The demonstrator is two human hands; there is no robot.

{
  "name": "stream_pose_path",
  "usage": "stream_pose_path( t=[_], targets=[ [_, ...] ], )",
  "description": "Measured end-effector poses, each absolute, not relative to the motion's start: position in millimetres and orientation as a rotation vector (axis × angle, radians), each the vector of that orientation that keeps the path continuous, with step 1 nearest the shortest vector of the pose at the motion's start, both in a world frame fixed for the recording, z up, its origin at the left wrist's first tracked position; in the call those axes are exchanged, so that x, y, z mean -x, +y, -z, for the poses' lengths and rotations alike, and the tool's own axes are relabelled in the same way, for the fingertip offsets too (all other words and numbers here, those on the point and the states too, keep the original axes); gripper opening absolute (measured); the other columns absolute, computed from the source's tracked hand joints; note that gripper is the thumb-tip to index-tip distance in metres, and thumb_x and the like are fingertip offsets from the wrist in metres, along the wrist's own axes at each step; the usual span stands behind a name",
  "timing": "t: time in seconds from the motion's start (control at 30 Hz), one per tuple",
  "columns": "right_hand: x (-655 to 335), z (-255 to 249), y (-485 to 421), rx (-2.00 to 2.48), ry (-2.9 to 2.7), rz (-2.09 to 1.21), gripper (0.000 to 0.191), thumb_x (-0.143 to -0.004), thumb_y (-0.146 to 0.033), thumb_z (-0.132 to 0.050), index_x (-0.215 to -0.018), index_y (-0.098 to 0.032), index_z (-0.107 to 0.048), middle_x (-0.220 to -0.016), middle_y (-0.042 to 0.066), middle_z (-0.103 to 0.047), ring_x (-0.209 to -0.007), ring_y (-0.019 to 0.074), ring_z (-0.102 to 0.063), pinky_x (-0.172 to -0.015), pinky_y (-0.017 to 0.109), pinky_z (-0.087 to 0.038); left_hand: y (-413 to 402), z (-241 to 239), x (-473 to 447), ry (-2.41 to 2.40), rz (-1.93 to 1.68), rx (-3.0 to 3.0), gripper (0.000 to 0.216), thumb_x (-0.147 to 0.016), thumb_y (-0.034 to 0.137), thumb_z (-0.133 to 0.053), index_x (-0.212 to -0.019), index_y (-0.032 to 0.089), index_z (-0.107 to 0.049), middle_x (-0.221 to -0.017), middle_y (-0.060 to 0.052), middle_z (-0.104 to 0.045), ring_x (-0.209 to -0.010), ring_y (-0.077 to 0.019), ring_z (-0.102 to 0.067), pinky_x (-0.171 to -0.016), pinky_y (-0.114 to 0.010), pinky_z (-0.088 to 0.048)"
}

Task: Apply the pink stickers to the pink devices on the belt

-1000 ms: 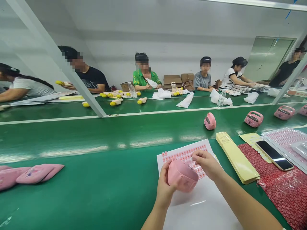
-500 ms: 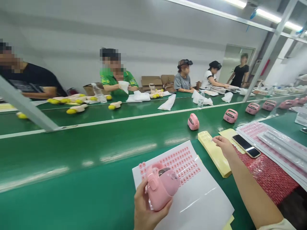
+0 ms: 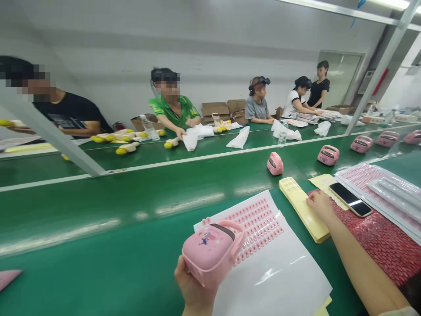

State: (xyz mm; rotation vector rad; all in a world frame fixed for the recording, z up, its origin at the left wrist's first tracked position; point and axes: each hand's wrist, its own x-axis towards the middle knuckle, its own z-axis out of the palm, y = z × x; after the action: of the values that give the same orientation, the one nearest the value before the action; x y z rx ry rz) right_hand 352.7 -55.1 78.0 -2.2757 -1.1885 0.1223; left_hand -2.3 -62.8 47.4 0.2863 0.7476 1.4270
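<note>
My left hand (image 3: 192, 287) grips a small pink toy case (image 3: 212, 251) from below, holding it up over a white sheet of small pink stickers (image 3: 259, 228). The case shows a cartoon print and a dark slot on top. My right hand (image 3: 318, 204) reaches out to the right, with its fingers pressed down on a stack of yellow strips (image 3: 302, 208), next to a red patterned plastic bag (image 3: 378, 237). Nothing I can name shows between those fingers.
A black phone (image 3: 350, 199) lies beside the yellow strips, with packs of sticker sheets (image 3: 378, 184) further right. Several pink cases (image 3: 275, 163) ride the green belt (image 3: 131, 197). Several people work at the far side with white cloths, bottles and yellow-tipped toys. A metal post (image 3: 49, 136) slants at left.
My right hand left the pink case, moved right and came down on the yellow strips. My left hand turned the case so its printed side faces up. The view swung right.
</note>
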Motion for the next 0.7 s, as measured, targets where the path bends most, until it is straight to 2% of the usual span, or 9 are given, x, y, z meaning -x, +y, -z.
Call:
stream_pose_path(
  t=[0.07,0.13,0.2,0.33,0.47,0.6,0.7],
  targets=[
    [-340.5,-80.6,-51.0,2.272,-1.306,0.082,0.008,-0.066,-0.020,-0.056,-0.073,-0.016,-0.060,-0.089,0.014,-0.054,-0.089,0.0290,-0.046,-0.073,0.039,-0.035,-57.3,-42.1,7.3,0.560,-1.393,-0.233,0.043,-0.071,0.054,-0.047,-0.107,0.031,-0.057,-0.108,-0.002,-0.064,-0.105,-0.0260,-0.054,-0.078,-0.037,-0.050],
    [-317.1,-83.3,-43.1,2.134,-1.482,0.185,0.014,-0.069,-0.022,-0.056,-0.082,-0.017,-0.061,-0.093,0.015,-0.054,-0.090,0.0298,-0.046,-0.074,0.041,-0.036,-51.4,-38.8,13.6,0.394,-1.388,-0.243,0.046,-0.072,0.053,-0.048,-0.107,0.025,-0.056,-0.112,-0.006,-0.062,-0.108,-0.0245,-0.052,-0.080,-0.033,-0.049],
    [-282.2,-84.7,-31.4,1.874,-1.685,0.102,0.015,-0.070,-0.021,-0.057,-0.084,-0.019,-0.062,-0.093,0.012,-0.054,-0.091,0.0277,-0.047,-0.078,0.041,-0.037,-44.7,-37.2,22.2,0.292,-1.442,-0.283,0.051,-0.069,0.055,-0.050,-0.109,0.022,-0.054,-0.111,-0.008,-0.061,-0.109,-0.0238,-0.052,-0.082,-0.032,-0.048],
    [-195.1,-78.7,-0.2,1.438,-2.032,-0.205,0.018,-0.071,-0.019,-0.058,-0.089,-0.019,-0.063,-0.097,0.009,-0.055,-0.093,0.0237,-0.048,-0.084,0.038,-0.038,-31.8,-39.0,41.5,0.272,-1.625,-0.323,0.049,-0.067,0.056,-0.051,-0.105,0.025,-0.053,-0.101,-0.001,-0.064,-0.101,-0.0191,-0.056,-0.086,-0.031,-0.048],
    [-124.9,-63.7,32.6,1.350,-2.121,-0.429,0.025,-0.069,-0.016,-0.061,-0.094,-0.018,-0.063,-0.096,0.009,-0.057,-0.095,0.0226,-0.048,-0.085,0.036,-0.038,-24.8,-42.7,48.0,0.374,-1.771,-0.254,0.052,-0.065,0.058,-0.050,-0.103,0.023,-0.053,-0.103,-0.001,-0.064,-0.100,-0.0180,-0.056,-0.085,-0.028,-0.048],
    [-97.2,-51.8,51.3,1.361,-2.072,-0.486,0.008,-0.067,-0.013,-0.064,-0.073,-0.018,-0.065,-0.084,0.008,-0.059,-0.089,0.0232,-0.050,-0.079,0.038,-0.039,-22.4,-37.2,45.2,0.407,-1.776,-0.232,0.068,-0.055,0.063,-0.057,-0.109,0.020,-0.051,-0.111,-0.005,-0.061,-0.110,-0.0230,-0.050,-0.084,-0.028,-0.049],
    [-95.8,-51.7,49.6,1.343,-2.019,-0.489,0.010,-0.065,-0.009,-0.064,-0.062,-0.017,-0.062,-0.082,0.007,-0.058,-0.087,0.0219,-0.050,-0.078,0.037,-0.039,-21.2,-30.0,44.7,0.342,-1.733,-0.273,0.078,-0.048,0.062,-0.063,-0.112,0.020,-0.048,-0.110,-0.008,-0.061,-0.114,-0.0273,-0.047,-0.082,-0.030,-0.049]
  ],
)
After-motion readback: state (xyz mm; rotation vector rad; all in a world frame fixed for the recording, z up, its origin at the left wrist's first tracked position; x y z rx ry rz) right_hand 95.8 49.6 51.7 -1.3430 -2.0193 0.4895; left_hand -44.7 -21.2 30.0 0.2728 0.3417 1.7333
